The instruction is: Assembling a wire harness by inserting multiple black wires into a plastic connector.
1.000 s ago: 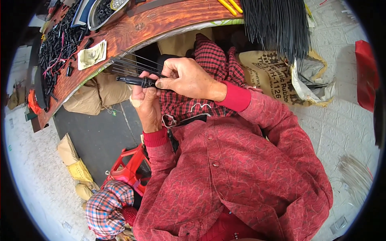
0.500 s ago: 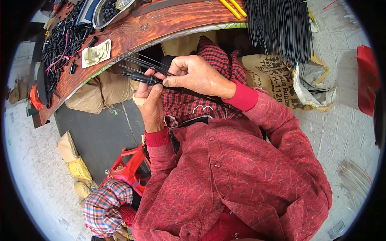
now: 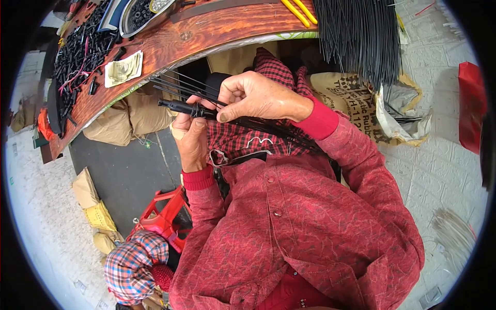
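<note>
In front of my lap I hold a black tube [image 3: 175, 106] with a ringed collar and thin black rods, much like an umbrella frame. My left hand [image 3: 190, 140] is closed around the tube just below its collar, thumb on the near side. A strip of pale tape wraps one of its fingers. Just right of the collar, my right hand [image 3: 263, 98] pinches a thin rod between thumb and forefinger. Several thin black rods [image 3: 178, 87] fan out past my fingers toward the upper left, and others trail under my right wrist. My fingers hide where the rods meet the collar.
A wooden table [image 3: 206, 39] curves across the top, bearing a pile of small black parts [image 3: 82, 51], a metal bowl [image 3: 135, 18] and yellow-handled pliers [image 3: 298, 11]. A thick bundle of black rods [image 3: 359, 39] overhangs its right side, above a printed sack [image 3: 336, 101]. A red stool [image 3: 165, 217] stands lower left.
My right hand has shifted slightly right, and the rods at upper left are spread a little differently. The left hand keeps its hold on the tube, nearly in place.
</note>
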`<state>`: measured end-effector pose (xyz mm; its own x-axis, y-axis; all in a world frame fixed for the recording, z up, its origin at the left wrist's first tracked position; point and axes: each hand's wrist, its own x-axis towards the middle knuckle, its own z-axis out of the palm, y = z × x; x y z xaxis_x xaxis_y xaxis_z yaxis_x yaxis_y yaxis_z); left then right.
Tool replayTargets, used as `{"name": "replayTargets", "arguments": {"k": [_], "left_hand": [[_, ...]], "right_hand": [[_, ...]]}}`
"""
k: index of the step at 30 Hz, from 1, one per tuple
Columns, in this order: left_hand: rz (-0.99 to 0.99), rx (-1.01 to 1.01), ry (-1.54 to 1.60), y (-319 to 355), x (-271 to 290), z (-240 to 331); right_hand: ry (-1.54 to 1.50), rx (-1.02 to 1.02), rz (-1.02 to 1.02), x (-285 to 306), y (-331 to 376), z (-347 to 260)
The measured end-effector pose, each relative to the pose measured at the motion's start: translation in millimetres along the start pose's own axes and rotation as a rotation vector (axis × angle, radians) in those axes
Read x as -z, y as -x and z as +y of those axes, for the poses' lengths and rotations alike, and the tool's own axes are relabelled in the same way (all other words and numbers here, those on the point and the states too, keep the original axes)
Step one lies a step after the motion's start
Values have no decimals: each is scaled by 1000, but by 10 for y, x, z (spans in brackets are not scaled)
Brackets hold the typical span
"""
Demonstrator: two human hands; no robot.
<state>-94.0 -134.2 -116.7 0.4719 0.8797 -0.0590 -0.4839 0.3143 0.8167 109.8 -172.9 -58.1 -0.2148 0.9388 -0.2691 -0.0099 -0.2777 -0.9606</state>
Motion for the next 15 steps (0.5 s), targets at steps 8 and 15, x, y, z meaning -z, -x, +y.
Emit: {"name": "replayTargets", "arguments": {"k": [8, 15], "left_hand": [[-20, 22, -52, -14, 49, -13], [-51, 27, -10, -11, -5, 7]], "right_hand": [[261, 185, 124, -78, 28, -29], [442, 286, 114, -72, 64, -93]]}}
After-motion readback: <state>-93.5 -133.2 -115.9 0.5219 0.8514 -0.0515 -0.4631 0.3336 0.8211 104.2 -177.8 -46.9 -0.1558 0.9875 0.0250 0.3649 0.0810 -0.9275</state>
